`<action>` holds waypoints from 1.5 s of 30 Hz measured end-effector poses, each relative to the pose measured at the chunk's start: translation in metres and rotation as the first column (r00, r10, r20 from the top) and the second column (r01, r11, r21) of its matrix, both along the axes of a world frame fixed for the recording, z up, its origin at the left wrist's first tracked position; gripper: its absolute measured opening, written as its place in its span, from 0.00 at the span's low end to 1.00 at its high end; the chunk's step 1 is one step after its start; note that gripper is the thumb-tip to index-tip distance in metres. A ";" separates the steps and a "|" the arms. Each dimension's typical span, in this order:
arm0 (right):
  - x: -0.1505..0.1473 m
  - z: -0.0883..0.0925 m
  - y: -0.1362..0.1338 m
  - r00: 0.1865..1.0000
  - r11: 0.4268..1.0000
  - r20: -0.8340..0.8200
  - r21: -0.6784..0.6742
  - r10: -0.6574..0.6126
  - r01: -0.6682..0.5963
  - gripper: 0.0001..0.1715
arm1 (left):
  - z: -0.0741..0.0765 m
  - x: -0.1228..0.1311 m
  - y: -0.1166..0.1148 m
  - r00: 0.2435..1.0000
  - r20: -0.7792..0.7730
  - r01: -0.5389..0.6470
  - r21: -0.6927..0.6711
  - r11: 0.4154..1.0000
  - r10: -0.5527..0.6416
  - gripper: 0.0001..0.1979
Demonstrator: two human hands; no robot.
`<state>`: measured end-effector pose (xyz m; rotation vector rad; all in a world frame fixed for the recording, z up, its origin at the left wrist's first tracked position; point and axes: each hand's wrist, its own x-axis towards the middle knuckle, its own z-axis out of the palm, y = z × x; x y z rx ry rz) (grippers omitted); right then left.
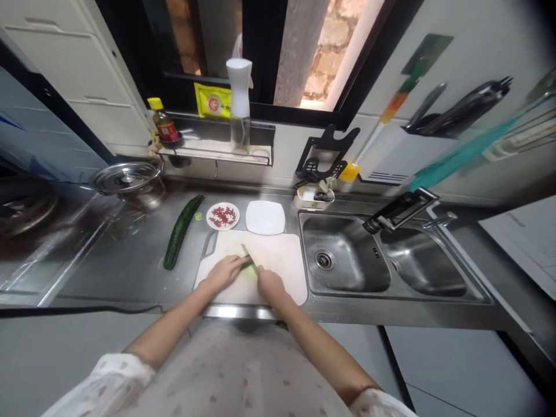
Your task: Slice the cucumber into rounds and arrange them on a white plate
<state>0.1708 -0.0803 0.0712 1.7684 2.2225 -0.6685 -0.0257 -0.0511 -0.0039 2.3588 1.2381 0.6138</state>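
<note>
My right hand (271,286) is closed around the handle of a kitchen knife (249,253), its blade slanting up and to the left over the white cutting board (286,258). On the board, the fingers of my left hand (226,271) press on a short piece of dark-green-skinned cucumber (245,263), right beside the blade. Pale green shows on the board under the knife. A long uncut cucumber (180,234) lies on the counter to the left, with a small green end piece (198,216) near it.
Behind the board stand a small plate of chopped red bits (223,216) and a white square plate (265,216). A lidded steel pot (130,180) is at the back left. To the right is a double sink (347,275) with a tap (438,220). A shelf (217,153) holds bottles.
</note>
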 end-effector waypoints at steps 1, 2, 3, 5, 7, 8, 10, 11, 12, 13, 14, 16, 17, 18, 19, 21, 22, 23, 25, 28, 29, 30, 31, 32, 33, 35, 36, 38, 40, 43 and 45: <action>-0.001 0.000 0.002 1.000 1.000 -0.004 0.003 0.002 -0.002 0.19 | 0.000 0.000 0.000 1.000 0.001 0.001 -0.002 1.000 -0.001 0.20; -0.003 -0.001 0.004 1.000 1.000 -0.008 0.003 0.001 -0.001 0.19 | 0.001 0.000 0.000 1.000 0.000 0.001 -0.004 1.000 -0.001 0.20; -0.004 -0.002 0.006 1.000 1.000 -0.013 0.004 0.001 -0.001 0.18 | 0.001 0.000 0.000 1.000 -0.002 0.001 -0.004 1.000 -0.001 0.20; -0.005 -0.004 0.008 1.000 1.000 -0.019 0.008 -0.005 0.005 0.18 | 0.000 0.000 0.000 1.000 -0.009 -0.001 -0.002 1.000 0.001 0.20; -0.005 -0.005 0.008 1.000 1.000 -0.020 0.018 -0.011 0.011 0.19 | -0.001 0.000 0.001 1.000 -0.015 -0.004 0.002 1.000 0.005 0.20; -0.005 -0.006 0.007 1.000 1.000 -0.020 0.023 -0.011 0.012 0.19 | -0.001 0.000 0.001 1.000 -0.017 -0.006 0.004 1.000 0.006 0.20; -0.004 -0.007 0.003 1.000 0.999 -0.012 0.031 -0.011 0.011 0.19 | -0.002 0.000 0.000 1.000 -0.021 -0.009 0.003 1.000 0.009 0.21; -0.003 -0.008 0.001 1.000 0.999 -0.006 0.031 -0.009 0.009 0.18 | -0.001 -0.001 0.000 1.000 -0.024 -0.009 0.001 1.000 0.009 0.21; -0.002 -0.008 -0.001 1.000 1.000 0.001 0.028 -0.006 0.006 0.18 | -0.001 -0.001 0.000 1.000 -0.026 -0.009 -0.002 1.000 0.009 0.21; -0.001 -0.008 -0.003 1.000 1.000 0.005 0.025 -0.003 0.003 0.18 | 0.000 -0.001 0.000 1.000 -0.027 -0.008 -0.005 1.000 0.008 0.21; 0.000 -0.008 -0.004 1.000 1.000 0.008 0.023 -0.001 0.001 0.18 | 0.000 -0.001 0.000 1.000 -0.028 -0.008 -0.009 1.000 0.008 0.21; 0.001 -0.007 -0.005 1.000 1.000 0.006 0.024 0.003 -0.003 0.19 | 0.001 -0.001 0.000 1.000 -0.025 -0.008 -0.013 1.000 0.008 0.21; 0.000 -0.006 -0.004 1.000 1.000 0.003 0.028 0.005 -0.005 0.19 | 0.001 -0.001 0.000 1.000 -0.022 -0.010 -0.014 1.000 0.010 0.21; 0.000 -0.005 -0.003 1.000 0.999 0.001 0.031 0.006 -0.006 0.19 | 0.001 0.000 0.000 1.000 -0.018 -0.011 -0.015 1.000 0.011 0.21; -0.002 -0.004 -0.001 1.000 0.999 -0.001 0.032 0.007 -0.007 0.19 | 0.000 0.000 0.000 1.000 -0.016 -0.012 -0.016 1.000 0.011 0.20; -0.005 -0.003 0.003 1.000 1.000 -0.005 0.023 0.004 -0.004 0.19 | -0.001 -0.001 0.001 1.000 -0.016 -0.009 -0.018 1.000 0.009 0.20; -0.007 -0.002 0.005 1.000 1.000 -0.009 0.018 -0.001 0.001 0.20 | -0.002 -0.001 0.001 1.000 -0.018 -0.009 -0.018 1.000 0.008 0.20; -0.009 -0.002 0.007 1.000 1.000 -0.012 0.013 -0.006 0.006 0.20 | -0.002 -0.001 0.001 1.000 -0.022 -0.008 -0.017 1.000 0.008 0.20; -0.011 -0.003 0.009 1.000 1.000 -0.013 0.003 -0.016 0.016 0.20 | -0.004 -0.001 0.002 0.999 -0.033 -0.010 -0.013 1.000 0.009 0.21; -0.010 -0.005 0.008 1.000 1.000 -0.012 0.002 -0.020 0.020 0.20 | -0.005 -0.001 0.002 0.999 -0.045 -0.012 -0.006 1.000 0.011 0.21; -0.009 -0.006 0.007 1.000 1.000 -0.014 0.004 -0.019 0.019 0.20 | -0.005 -0.001 0.002 0.999 -0.046 -0.012 -0.003 1.000 0.012 0.21; -0.008 -0.007 0.006 1.000 1.000 -0.017 0.009 -0.019 0.019 0.19 | -0.005 0.000 0.001 0.999 -0.045 -0.012 0.000 1.000 0.012 0.21; -0.006 -0.007 0.005 1.000 1.000 -0.018 0.011 -0.019 0.019 0.19 | -0.005 0.000 0.001 0.999 -0.042 -0.011 0.002 1.000 0.011 0.21; -0.005 -0.007 0.003 1.000 1.000 -0.015 0.011 -0.020 0.020 0.19 | -0.005 0.000 0.001 0.999 -0.039 -0.010 0.003 1.000 0.010 0.20; -0.003 -0.006 0.002 1.000 1.000 -0.009 0.011 -0.018 0.018 0.18 | -0.004 0.000 0.001 0.999 -0.036 -0.009 0.004 1.000 0.009 0.20; -0.002 -0.005 0.002 1.000 1.000 0.004 0.010 -0.011 0.011 0.18 | -0.004 0.000 0.001 0.999 -0.032 -0.010 0.002 1.000 0.010 0.20; -0.002 -0.004 0.002 1.000 1.000 0.006 0.012 -0.005 0.005 0.19 | -0.003 0.000 0.001 0.999 -0.031 -0.010 0.002 1.000 0.010 0.20; -0.003 -0.004 0.003 1.000 1.000 0.003 0.018 0.009 -0.009 0.19 | -0.003 0.000 0.001 1.000 -0.026 -0.007 -0.001 1.000 0.007 0.20; -0.004 -0.004 0.005 1.000 1.000 -0.003 0.021 0.018 -0.018 0.19 | -0.002 0.000 0.001 1.000 -0.018 -0.001 -0.006 1.000 0.001 0.20; -0.006 -0.005 0.009 1.000 1.000 -0.006 0.010 0.022 -0.022 0.20 | 0.001 0.000 0.001 1.000 -0.015 -0.003 -0.020 1.000 0.002 0.20; -0.007 -0.006 0.011 0.999 1.000 -0.021 0.009 0.024 -0.024 0.20 | 0.004 0.001 0.000 1.000 -0.017 -0.003 -0.036 0.999 0.002 0.20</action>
